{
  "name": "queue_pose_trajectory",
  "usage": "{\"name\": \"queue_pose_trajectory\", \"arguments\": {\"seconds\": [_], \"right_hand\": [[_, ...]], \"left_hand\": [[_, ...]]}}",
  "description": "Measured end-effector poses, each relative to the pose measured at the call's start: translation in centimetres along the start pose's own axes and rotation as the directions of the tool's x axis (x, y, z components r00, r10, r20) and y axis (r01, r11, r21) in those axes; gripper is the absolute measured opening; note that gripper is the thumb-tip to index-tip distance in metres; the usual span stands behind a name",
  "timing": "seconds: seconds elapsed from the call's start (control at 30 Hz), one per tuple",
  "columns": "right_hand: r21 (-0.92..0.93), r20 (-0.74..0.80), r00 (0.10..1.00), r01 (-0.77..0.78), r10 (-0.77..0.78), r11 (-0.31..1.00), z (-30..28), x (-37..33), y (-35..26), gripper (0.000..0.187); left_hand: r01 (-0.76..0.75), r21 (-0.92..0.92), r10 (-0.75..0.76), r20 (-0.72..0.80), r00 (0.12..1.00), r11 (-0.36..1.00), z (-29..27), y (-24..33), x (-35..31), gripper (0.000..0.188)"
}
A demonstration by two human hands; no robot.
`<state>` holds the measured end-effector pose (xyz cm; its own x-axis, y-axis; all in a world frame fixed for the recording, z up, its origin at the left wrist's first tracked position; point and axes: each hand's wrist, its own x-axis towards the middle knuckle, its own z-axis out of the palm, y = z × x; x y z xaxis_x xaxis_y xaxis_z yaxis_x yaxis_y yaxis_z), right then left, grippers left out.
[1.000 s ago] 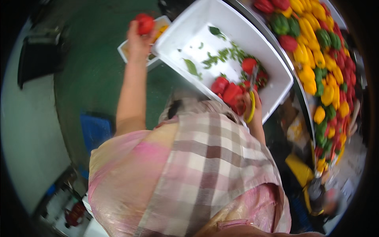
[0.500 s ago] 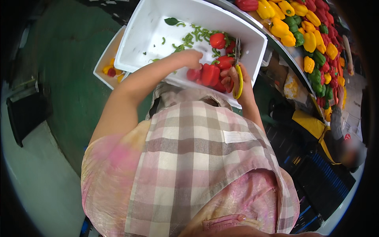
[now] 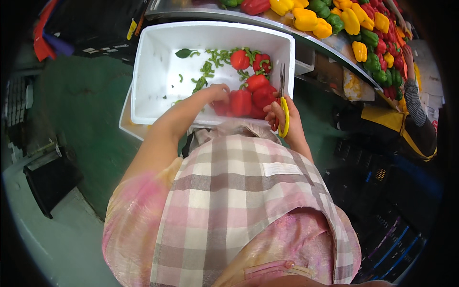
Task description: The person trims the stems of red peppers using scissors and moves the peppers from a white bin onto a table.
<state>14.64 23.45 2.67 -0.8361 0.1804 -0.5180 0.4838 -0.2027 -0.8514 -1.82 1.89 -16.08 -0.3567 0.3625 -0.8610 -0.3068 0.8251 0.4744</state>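
Note:
A white foam box (image 3: 155, 98) lies before me with several red bell peppers (image 3: 240, 102) at its near right. My left hand (image 3: 216, 94) reaches in over the near wall, fingers curled onto the leftmost red bell pepper (image 3: 222, 108), which it partly covers. At the box's near right corner, my right hand (image 3: 292, 122) is closed around scissors (image 3: 285, 117) with a yellow handle. Their blades point away from me, and I cannot tell whether they are spread. Cut green stems (image 3: 206, 70) and a leaf (image 3: 183, 53) are scattered on the box floor.
Yellow, green and red peppers (image 3: 350, 21) are heaped on a metal-edged stand (image 3: 267, 24) beyond the box. A second box (image 3: 128, 125) sits partly beneath the white one. Right, a person in a yellow apron (image 3: 382, 117) reaches toward the heap. A black chair-like object (image 3: 50, 179) stands left.
The view has shifted, so the box now sits lower and farther left. My left hand has come nearer to me, lower over the leftmost pepper. The scissors stay in my right hand.

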Motion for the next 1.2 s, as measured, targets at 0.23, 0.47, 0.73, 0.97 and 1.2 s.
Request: {"name": "queue_pose_trajectory", "arguments": {"seconds": [0.23,0.47,0.73,0.97,1.2], "right_hand": [[-0.028,0.039,0.999,-0.008,0.009,1.000,0.3,0.8,-1.4,0.042],[-0.047,0.046,0.999,-0.007,0.009,0.999,0.4,1.0,-2.1,0.042],[0.015,0.118,0.991,0.062,-0.064,0.998,0.7,1.4,-2.9,0.046],[-0.658,0.141,0.898,0.399,-0.416,0.638,0.2,-0.3,-3.8,0.061],[-0.860,0.218,0.845,0.403,-0.489,0.314,1.2,-1.3,-4.3,0.058]], "left_hand": [[-0.187,-0.291,0.161,-0.111,0.981,0.938,-5.4,-3.4,-2.0,0.043],[-0.624,-0.645,0.615,-0.289,0.734,0.442,-10.3,0.1,-12.0,0.049],[-0.409,-0.910,0.704,-0.252,0.664,0.060,-4.7,6.0,-15.8,0.069],[-0.680,-0.628,0.600,-0.392,0.697,0.379,-3.1,7.9,-15.7,0.051],[-0.750,-0.290,0.576,-0.498,0.649,0.595,-2.6,8.1,-17.7,0.056]]}}
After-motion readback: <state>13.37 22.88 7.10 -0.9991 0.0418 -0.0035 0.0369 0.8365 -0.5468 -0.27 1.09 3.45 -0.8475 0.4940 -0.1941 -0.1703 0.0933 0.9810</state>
